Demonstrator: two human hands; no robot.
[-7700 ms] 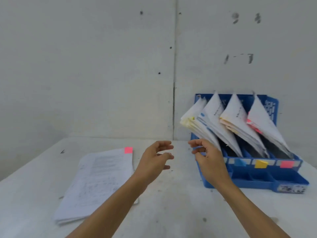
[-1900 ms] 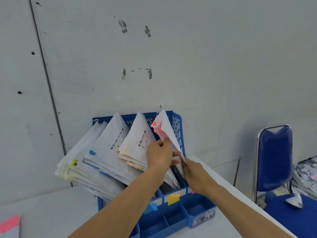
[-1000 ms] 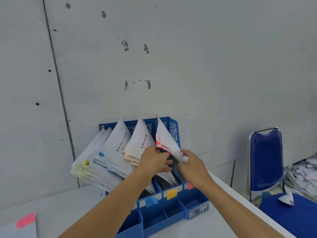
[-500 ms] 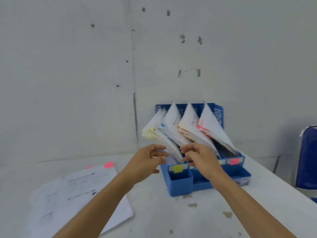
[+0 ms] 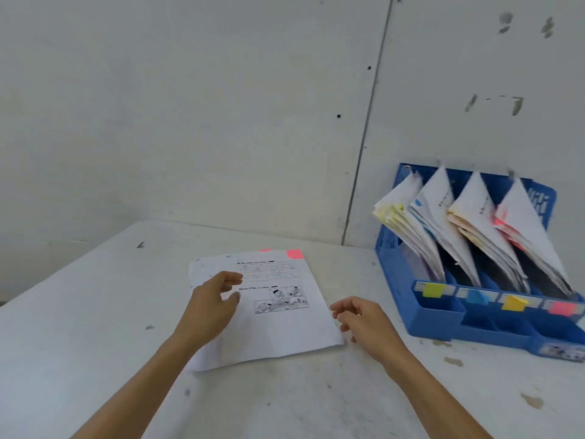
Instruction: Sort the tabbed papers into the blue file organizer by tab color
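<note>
A white table (image 5: 79, 312), matte and scuffed with small dark marks, runs back to a pale panelled wall (image 5: 190, 106). Near the table's middle lies a thin stack of papers (image 5: 278, 331), flat, rectangular and slightly skewed. Its top sheet is printed with lines of text and small cartoon panels. A square pink tab (image 5: 294, 254) juts from the stack's far edge at about one o'clock.

The left hand (image 5: 209, 308) is over the stack's nine o'clock side, fingers loosely bent, thumb apart, gripping nothing. Whether it touches the paper cannot be told. The right hand (image 5: 367, 324) is just beside the stack's three o'clock edge, over bare table, fingers slackly curled and likewise empty.

At about two o'clock from the stack stands the blue file organizer (image 5: 440, 321), hard moulded plastic with a perforated side wall, set close to the wall. Its four slots hold leaning sheaves of white sheets that rise to triangular points: the yellow-tabbed bundle (image 5: 402, 217), the blue-tabbed bundle (image 5: 437, 210), the orange-tabbed bundle (image 5: 474, 213) and the pink-tabbed bundle (image 5: 525, 217).

Along the organizer's front rail, small sticky labels repeat that order: yellow label (image 5: 433, 289), blue label (image 5: 476, 296), orange label (image 5: 514, 303), pink label (image 5: 562, 308). Shallow open compartments line the front below them.
</note>
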